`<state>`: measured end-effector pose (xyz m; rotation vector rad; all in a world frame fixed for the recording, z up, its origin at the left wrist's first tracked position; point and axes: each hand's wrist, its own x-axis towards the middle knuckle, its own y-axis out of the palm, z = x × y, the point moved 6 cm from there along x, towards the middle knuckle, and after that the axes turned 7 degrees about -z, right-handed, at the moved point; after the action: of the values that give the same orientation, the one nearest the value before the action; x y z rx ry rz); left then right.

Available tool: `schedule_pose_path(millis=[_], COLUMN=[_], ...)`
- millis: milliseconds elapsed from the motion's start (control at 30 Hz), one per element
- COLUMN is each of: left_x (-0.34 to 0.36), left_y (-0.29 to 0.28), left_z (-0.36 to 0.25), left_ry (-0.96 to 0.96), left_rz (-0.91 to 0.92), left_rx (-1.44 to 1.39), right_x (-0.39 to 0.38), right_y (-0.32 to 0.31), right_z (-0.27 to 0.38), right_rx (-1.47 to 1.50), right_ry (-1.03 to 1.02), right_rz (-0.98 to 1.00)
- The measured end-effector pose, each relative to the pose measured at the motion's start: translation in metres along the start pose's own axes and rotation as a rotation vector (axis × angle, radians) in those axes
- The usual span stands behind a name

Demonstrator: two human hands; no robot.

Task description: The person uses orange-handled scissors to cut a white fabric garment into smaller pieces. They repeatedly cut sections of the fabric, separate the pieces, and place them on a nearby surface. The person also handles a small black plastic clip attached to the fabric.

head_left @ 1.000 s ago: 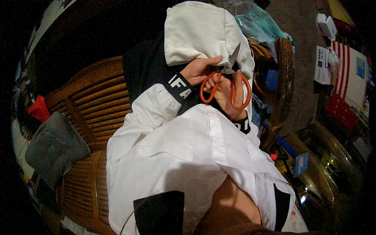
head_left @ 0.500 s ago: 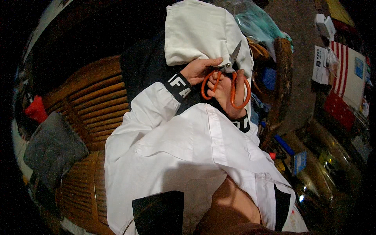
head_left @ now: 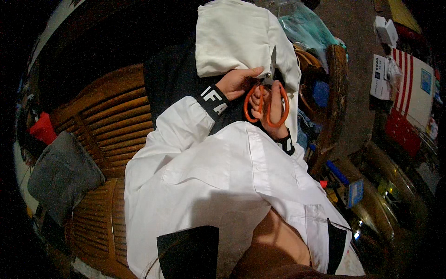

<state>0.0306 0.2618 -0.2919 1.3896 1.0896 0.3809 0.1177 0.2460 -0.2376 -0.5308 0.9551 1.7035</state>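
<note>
A white cloth (head_left: 232,42), folded with a straight lower edge, lies over dark fabric (head_left: 174,74) on my lap. My left hand (head_left: 237,83) is closed on its lower right corner, thumb on top. My right hand (head_left: 276,104) grips scissors (head_left: 268,77) with orange loop handles, its fingers through or behind the loops. The blades point away from me, beside the cloth's right edge. How far apart they are I cannot tell, since cloth partly hides them.
A slatted wooden bench (head_left: 116,121) with a grey cushion (head_left: 67,172) is at left. On the right are a wooden armrest (head_left: 337,69), a teal-tinted plastic bag (head_left: 309,30), a white box (head_left: 381,76) and a red-and-white striped package (head_left: 409,88).
The scissors have turned more upright and shifted left with my right hand; their handles are closer together. Less of the blade shows against the cloth. My left hand stays almost still.
</note>
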Motion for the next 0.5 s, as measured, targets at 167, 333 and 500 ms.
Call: schedule_pose_path(millis=[167,333,500], left_x=[0.002,0.004,0.006], left_y=[-0.001,-0.009,-0.007], left_z=[0.000,0.000,-0.001], left_ry=[0.058,0.096,0.125], left_rz=[-0.224,-0.268,-0.266], left_rx=[-0.004,-0.005,-0.040], right_x=[0.001,-0.008,-0.016], right_y=[-0.005,-0.007,-0.008], right_z=[-0.006,-0.011,-0.008], right_rx=[0.021,0.313,0.367], right_ry=[-0.003,0.089,0.051], right_rz=[-0.022,-0.039,0.059])
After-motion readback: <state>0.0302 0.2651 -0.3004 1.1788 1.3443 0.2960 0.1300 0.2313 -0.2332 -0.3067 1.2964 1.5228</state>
